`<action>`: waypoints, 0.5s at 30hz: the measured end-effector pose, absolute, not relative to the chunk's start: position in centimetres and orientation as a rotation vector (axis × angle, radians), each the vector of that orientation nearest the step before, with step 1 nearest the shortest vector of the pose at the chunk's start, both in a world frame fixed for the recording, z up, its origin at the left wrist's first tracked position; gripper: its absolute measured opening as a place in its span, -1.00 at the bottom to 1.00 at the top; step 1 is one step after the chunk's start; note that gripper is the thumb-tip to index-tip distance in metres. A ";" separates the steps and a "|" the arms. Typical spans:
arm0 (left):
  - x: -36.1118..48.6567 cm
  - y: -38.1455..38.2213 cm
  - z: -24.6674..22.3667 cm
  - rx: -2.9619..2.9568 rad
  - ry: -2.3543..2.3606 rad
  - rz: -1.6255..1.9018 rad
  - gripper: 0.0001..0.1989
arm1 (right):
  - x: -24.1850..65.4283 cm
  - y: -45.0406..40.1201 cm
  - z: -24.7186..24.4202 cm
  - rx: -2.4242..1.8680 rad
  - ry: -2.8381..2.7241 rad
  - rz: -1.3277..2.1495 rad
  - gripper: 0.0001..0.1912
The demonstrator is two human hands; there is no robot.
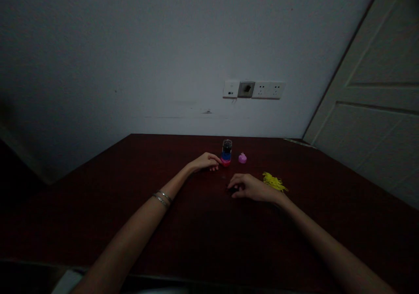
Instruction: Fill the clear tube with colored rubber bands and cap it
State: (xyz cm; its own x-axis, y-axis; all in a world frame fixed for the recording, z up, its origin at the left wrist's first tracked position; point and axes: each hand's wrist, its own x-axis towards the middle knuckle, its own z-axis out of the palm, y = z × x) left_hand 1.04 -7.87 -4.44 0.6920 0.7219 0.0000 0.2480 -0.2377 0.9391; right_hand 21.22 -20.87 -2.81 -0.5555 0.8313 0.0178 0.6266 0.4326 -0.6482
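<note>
A small clear jar (226,150) stands upright toward the back of the table, with black, blue and pink layers showing in it. My left hand (206,161) is just left of its base; the index finger reaches out to the jar's lower side and seems to touch it, while the other fingers bend loosely. Nearer to me, my right hand (247,187) hovers low over or rests on the tabletop, fingers curved and thumb apart from them. Its fingertips look dark, and whether anything tiny is there I cannot make out. Behind its wrist lies a loose yellow bundle of thin strands (274,181).
A small pink round piece with a pointed top (242,158) sits right of the jar. The dark red table (183,241) meets a pale wall with a row of sockets (253,89). A panelled door (369,93) is at the right.
</note>
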 end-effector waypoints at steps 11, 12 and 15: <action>0.7 -7.0 -6.1 1.821 0.822 0.656 -0.74 | 20.2 -20.9 -3.3 -1.240 -2.514 0.489 -0.82; 0.7 -7.0 -6.2 1.825 0.823 0.659 -0.74 | 20.1 -20.9 -3.3 -1.236 -2.530 0.462 -0.81; 0.8 -7.2 -6.3 1.829 0.840 0.665 -0.74 | 19.9 -21.2 -3.2 -1.214 -2.564 0.399 -0.79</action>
State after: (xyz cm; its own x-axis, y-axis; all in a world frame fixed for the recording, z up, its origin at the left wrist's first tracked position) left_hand 0.81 -7.16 -6.27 0.6110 0.7882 0.0737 0.2531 -0.2827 0.9252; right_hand 19.94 -21.23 -3.19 -0.6097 0.7820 0.1292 0.7059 0.6099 -0.3602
